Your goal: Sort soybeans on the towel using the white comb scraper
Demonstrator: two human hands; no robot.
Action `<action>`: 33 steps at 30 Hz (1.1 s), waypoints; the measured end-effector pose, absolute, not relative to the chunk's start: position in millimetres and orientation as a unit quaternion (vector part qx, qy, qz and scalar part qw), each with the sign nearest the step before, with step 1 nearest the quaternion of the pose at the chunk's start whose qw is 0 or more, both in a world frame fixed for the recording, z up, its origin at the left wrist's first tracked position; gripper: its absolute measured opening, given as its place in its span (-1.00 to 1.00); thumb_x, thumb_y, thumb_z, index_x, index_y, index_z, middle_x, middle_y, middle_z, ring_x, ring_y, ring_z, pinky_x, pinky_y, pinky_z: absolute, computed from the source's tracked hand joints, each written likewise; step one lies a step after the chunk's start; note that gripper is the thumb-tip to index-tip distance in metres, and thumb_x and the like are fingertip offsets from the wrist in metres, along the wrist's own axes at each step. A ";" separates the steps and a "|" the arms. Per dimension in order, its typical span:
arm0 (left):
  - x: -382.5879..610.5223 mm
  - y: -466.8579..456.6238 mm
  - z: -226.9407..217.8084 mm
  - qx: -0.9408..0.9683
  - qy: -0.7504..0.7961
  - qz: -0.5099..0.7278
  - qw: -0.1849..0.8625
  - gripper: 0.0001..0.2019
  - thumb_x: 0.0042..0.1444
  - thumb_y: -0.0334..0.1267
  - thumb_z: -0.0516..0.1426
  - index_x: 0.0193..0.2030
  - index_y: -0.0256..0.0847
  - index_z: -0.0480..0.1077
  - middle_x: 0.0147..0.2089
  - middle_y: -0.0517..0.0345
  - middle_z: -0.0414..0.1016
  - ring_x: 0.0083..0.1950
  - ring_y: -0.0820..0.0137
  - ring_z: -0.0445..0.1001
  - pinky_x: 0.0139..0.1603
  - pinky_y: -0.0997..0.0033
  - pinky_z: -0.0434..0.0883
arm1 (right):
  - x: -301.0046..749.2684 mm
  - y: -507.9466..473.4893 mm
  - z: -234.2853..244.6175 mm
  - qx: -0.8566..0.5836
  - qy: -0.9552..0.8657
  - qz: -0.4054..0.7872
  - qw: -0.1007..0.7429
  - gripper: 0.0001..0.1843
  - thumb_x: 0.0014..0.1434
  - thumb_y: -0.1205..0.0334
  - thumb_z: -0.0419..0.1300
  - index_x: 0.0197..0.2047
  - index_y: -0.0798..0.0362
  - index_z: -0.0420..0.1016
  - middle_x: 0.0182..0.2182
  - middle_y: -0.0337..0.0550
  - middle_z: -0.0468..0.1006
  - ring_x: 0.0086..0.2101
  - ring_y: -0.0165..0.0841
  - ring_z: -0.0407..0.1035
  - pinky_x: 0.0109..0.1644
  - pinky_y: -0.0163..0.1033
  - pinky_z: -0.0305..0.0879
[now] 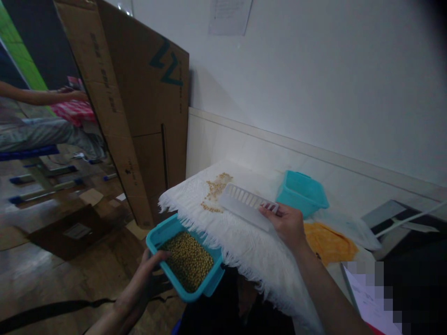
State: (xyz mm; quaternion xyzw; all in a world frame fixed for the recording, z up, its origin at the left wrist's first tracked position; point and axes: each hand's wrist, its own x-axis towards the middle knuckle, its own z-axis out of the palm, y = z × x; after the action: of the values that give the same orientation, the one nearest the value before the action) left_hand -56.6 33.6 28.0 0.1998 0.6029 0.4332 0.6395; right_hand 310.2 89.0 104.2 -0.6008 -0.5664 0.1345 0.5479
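Observation:
My left hand point(146, 274) grips the near-left rim of a turquoise plastic bin point(213, 284), thumb over the edge. Yellowish beans point(192, 260) fill much of it, with some darker green among them. The bin is held just below the fringed edge of a white cloth point(258, 249) that covers a table. In my right hand point(286, 225) is a pale, flat plastic piece point(240, 209) with a row of slots, pinched at its right end. Its far end lies beside loose beans point(216, 188) scattered on the cloth.
A second turquoise bin point(302, 193) stands at the back right, with an orange cloth point(330, 244) in front. A tall cardboard box point(150, 111) rises at the left. Beyond it, another person's arm point(42, 97) reaches over red-and-white cloth. A white wall point(314, 83) closes the back.

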 end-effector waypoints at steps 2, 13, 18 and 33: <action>-55.4 32.0 31.6 0.204 0.604 0.428 0.641 -0.44 0.24 -0.10 0.43 0.32 0.06 0.38 -0.08 0.11 0.66 -0.24 0.15 0.78 -0.08 0.05 0.77 | 308.0 81.6 98.4 -0.607 -0.561 0.133 0.548 -0.57 0.17 -0.21 0.52 -0.33 0.03 0.86 -0.43 -0.08 0.78 -0.38 -0.09 0.63 -0.32 -0.14 0.49; -51.0 28.8 24.4 0.213 0.585 0.428 0.655 -0.41 0.19 -0.01 0.45 0.27 0.09 0.34 -0.16 0.18 0.66 -0.26 0.13 0.78 -0.13 0.08 0.76 | 307.2 73.7 88.6 -0.601 -0.568 0.143 0.544 -0.67 0.19 -0.08 0.49 -0.36 0.02 0.86 -0.46 -0.15 0.75 -0.39 -0.16 0.61 -0.36 -0.21 0.44; -49.2 27.2 27.6 0.211 0.584 0.416 0.664 -0.43 0.21 -0.03 0.44 0.26 0.10 0.32 -0.16 0.21 0.62 -0.26 0.13 0.78 -0.01 -0.04 0.79 | 310.0 72.7 88.2 -0.612 -0.574 0.129 0.529 -0.65 0.21 -0.11 0.49 -0.38 0.01 0.84 -0.49 -0.17 0.71 -0.42 -0.17 0.58 -0.37 -0.21 0.41; -45.7 25.9 26.4 0.202 0.583 0.421 0.665 -0.40 0.16 -0.04 0.46 0.26 0.08 0.35 -0.19 0.21 0.60 -0.25 0.09 0.79 -0.02 -0.10 0.80 | 306.4 71.7 90.1 -0.596 -0.558 0.159 0.555 -0.67 0.16 -0.12 0.53 -0.35 -0.02 0.86 -0.43 -0.12 0.77 -0.38 -0.12 0.63 -0.35 -0.17 0.51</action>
State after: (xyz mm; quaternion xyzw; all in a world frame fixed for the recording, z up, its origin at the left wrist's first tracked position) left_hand -45.7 25.9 26.4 0.2019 0.5830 0.4210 0.6649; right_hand 306.4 71.7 90.1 -0.5962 -0.5581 0.1589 0.5549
